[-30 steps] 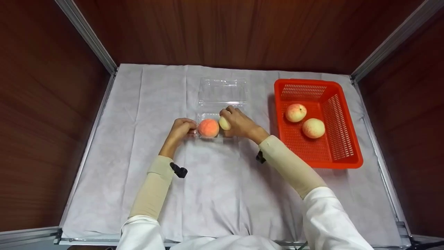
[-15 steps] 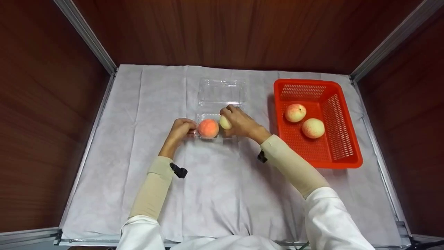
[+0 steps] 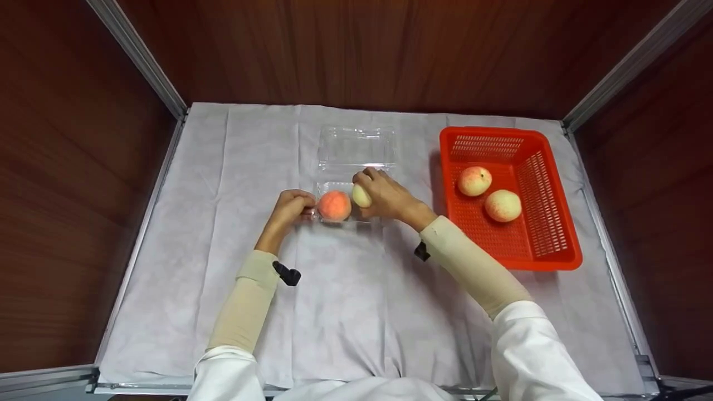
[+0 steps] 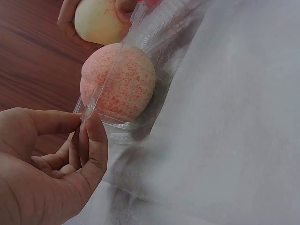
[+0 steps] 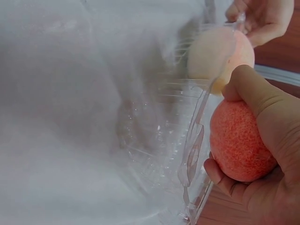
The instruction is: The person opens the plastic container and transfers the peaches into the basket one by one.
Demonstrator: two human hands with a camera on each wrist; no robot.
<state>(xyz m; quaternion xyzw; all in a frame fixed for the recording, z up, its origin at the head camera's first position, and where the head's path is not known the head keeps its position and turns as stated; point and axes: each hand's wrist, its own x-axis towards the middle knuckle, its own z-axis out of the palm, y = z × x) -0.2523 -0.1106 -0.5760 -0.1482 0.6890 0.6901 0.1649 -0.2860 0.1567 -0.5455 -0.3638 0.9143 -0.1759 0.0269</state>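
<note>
Fingers of right hand (image 3: 385, 199) clamped round peach (image 5: 241, 140) over clear box (image 3: 337, 186); left hand (image 3: 291, 207) pinches its rim (image 4: 93, 102); slack pinch might let box tip.

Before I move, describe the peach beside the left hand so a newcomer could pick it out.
In the head view, left of the red basket lies an open clear container. In its left end, next to the left hand, sits the orange-pink peach. No hand grips it, unlike the pale peach in the right hand.
</note>
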